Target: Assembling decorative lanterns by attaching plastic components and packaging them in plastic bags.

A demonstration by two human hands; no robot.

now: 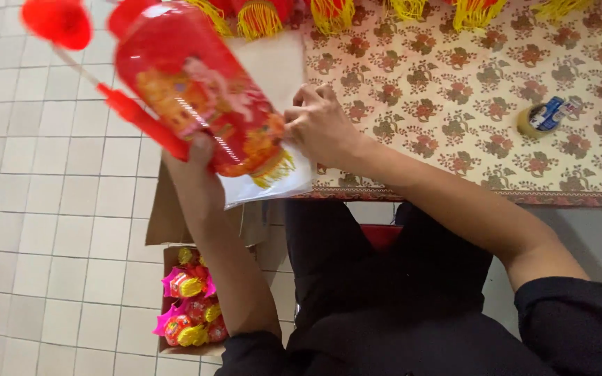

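Floral tablecloth (496,104) w/ tape roll (542,118); left hand (193,174) grips red lantern (203,97) (boxed ones below), right hand (322,125) pinches its edge.

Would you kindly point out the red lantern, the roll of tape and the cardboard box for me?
red lantern (196,97), head view, on its printed middle panel.
roll of tape (543,118), head view, on its top face.
cardboard box (170,259), head view, on its upper left rim.
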